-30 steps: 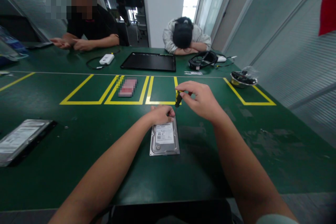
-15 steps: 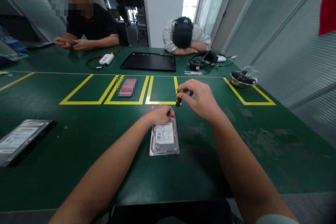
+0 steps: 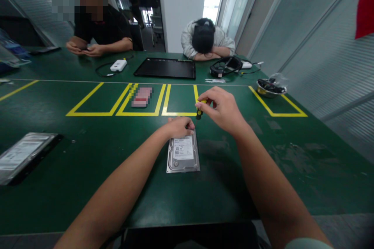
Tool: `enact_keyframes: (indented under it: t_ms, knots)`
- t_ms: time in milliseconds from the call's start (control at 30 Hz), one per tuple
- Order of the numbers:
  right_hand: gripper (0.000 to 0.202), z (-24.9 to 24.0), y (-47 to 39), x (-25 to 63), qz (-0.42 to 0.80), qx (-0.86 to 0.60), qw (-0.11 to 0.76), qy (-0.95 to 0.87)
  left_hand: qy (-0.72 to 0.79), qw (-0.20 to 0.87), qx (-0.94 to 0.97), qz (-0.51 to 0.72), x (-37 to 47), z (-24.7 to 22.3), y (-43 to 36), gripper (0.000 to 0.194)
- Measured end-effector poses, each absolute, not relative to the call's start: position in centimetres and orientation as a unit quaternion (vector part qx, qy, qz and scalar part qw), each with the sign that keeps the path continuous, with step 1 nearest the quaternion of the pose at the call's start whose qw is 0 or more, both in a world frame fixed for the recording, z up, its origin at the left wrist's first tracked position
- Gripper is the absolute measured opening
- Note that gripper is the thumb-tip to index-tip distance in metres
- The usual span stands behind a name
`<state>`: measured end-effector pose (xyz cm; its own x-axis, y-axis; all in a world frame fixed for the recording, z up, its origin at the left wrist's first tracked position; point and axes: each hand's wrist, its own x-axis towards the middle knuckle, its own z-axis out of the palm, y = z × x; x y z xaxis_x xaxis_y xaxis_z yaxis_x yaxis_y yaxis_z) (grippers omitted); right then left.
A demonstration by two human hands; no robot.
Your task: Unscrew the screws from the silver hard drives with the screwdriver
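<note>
A silver hard drive [image 3: 183, 153] with a white label lies flat on the green table [image 3: 222, 194] in front of me. Across its far end rests my left hand [image 3: 179, 127], fingers curled at the far right corner; what they pinch there, if anything, is too small to tell. My right hand [image 3: 220, 107] is closed on a short black and yellow screwdriver [image 3: 199, 113], held upright just beyond that corner. The screwdriver's tip is hard to make out.
Another hard drive [image 3: 26, 155] lies at the left. Beyond are yellow tape frames, a blurred pink item [image 3: 142, 97], a black panel [image 3: 165, 68], a white device [image 3: 118, 65], a black headset [image 3: 226, 66] and a metal bowl [image 3: 271, 86]. Two people sit at the far side.
The screwdriver and my right fingers have shifted very slightly. My left hand and the hard drive stay in place. The person at the far left has moved their hands a little to the right.
</note>
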<state>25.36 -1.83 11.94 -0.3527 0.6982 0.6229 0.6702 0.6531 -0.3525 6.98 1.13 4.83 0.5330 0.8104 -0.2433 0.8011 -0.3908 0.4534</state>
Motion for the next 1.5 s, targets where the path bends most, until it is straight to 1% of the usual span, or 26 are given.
enact_keyframes:
  t_ms: [67, 167, 333, 467, 567, 633, 767, 867, 967, 1000, 1133, 1167, 1300, 1433, 1500]
  knots:
    - [0.011, 11.83, -1.80, 25.35, 0.018, -0.430, 0.393, -0.812, 0.483, 0.268, 0.834, 0.007, 7.01, 4.85, 1.14, 0.021]
    - [0.013, 11.70, -1.84, 25.37, 0.049, -0.444, 0.412, -0.794, 0.483, 0.266, 0.834, 0.007, 7.03, 4.82, 1.14, 0.020]
    - [0.011, 11.88, -2.05, 25.26, 0.087, -0.408, 0.393, -0.820, 0.471, 0.257, 0.844, 0.012, 6.99, 4.60, 1.13, 0.019]
    - [0.007, 12.00, -2.05, 25.32, 0.080, -0.420, 0.405, -0.808, 0.466, 0.262, 0.845, 0.012, 7.00, 4.46, 1.09, 0.019]
    - [0.015, 12.04, -2.04, 25.48, 0.083, -0.420, 0.401, -0.810, 0.461, 0.260, 0.848, 0.015, 6.99, 4.42, 1.08, 0.019]
    - [0.017, 12.07, -2.08, 25.50, 0.080, -0.418, 0.395, -0.814, 0.459, 0.259, 0.850, 0.016, 6.98, 4.44, 1.07, 0.019]
    - [0.009, 12.04, -2.16, 25.27, 0.066, -0.433, 0.396, -0.807, 0.462, 0.255, 0.849, 0.007, 7.01, 4.55, 1.03, 0.020]
    - [0.007, 12.01, -2.18, 25.20, 0.061, -0.441, 0.399, -0.802, 0.468, 0.252, 0.847, 0.007, 7.04, 4.58, 1.04, 0.020]
    - [0.020, 12.05, -2.23, 25.25, 0.073, -0.438, 0.385, -0.809, 0.468, 0.254, 0.846, 0.006, 7.03, 4.62, 1.06, 0.020]
    - [0.021, 12.07, -2.25, 25.25, 0.072, -0.438, 0.381, -0.811, 0.468, 0.255, 0.846, 0.004, 7.02, 4.67, 1.05, 0.020]
    - [0.010, 12.06, -2.29, 25.17, 0.052, -0.438, 0.377, -0.814, 0.469, 0.256, 0.845, -0.001, 7.03, 4.90, 0.95, 0.020]
    - [0.011, 12.04, -2.29, 25.15, 0.055, -0.437, 0.375, -0.816, 0.470, 0.256, 0.845, -0.001, 7.03, 4.93, 0.93, 0.020]
    - [0.025, 11.92, -2.26, 25.13, 0.085, -0.434, 0.373, -0.815, 0.468, 0.255, 0.846, 0.000, 7.00, 4.67, 1.03, 0.021]
    - [0.018, 11.78, -2.02, 25.14, 0.071, -0.428, 0.389, -0.812, 0.458, 0.265, 0.848, 0.012, 6.94, 4.29, 1.27, 0.021]
    - [0.018, 11.75, -1.91, 25.21, 0.064, -0.420, 0.394, -0.815, 0.461, 0.265, 0.847, 0.011, 6.93, 4.28, 1.28, 0.020]
